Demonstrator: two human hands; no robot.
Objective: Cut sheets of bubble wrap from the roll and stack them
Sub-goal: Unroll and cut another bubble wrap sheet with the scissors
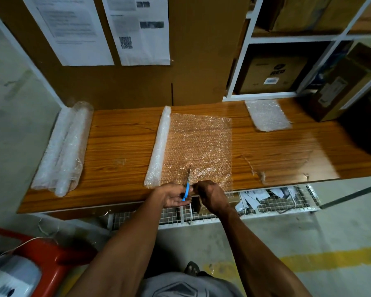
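Holding one pair of blue-handled scissors [187, 185], the left hand [173, 195] has its fingers curled around the handles, and the blades point away from the person into the near edge of the unrolled bubble wrap sheet [201, 144]. The right hand [210, 195] pinches this same near edge just beside the blades. Both hands are at the front edge of the wooden tabletop [120, 142].

The sheet lies flat in the middle of the tabletop and is joined on its left side to one roll of bubble wrap [159, 146]. At the left end of the tabletop lie more rolls [62, 148], two or perhaps three; I cannot count them surely because they overlap. On the far right part of the tabletop sits one small stack of cut sheets [267, 114], well apart from the hands; how many sheets are in it I cannot tell.

Two printed papers [107, 28] hang on the cardboard behind.
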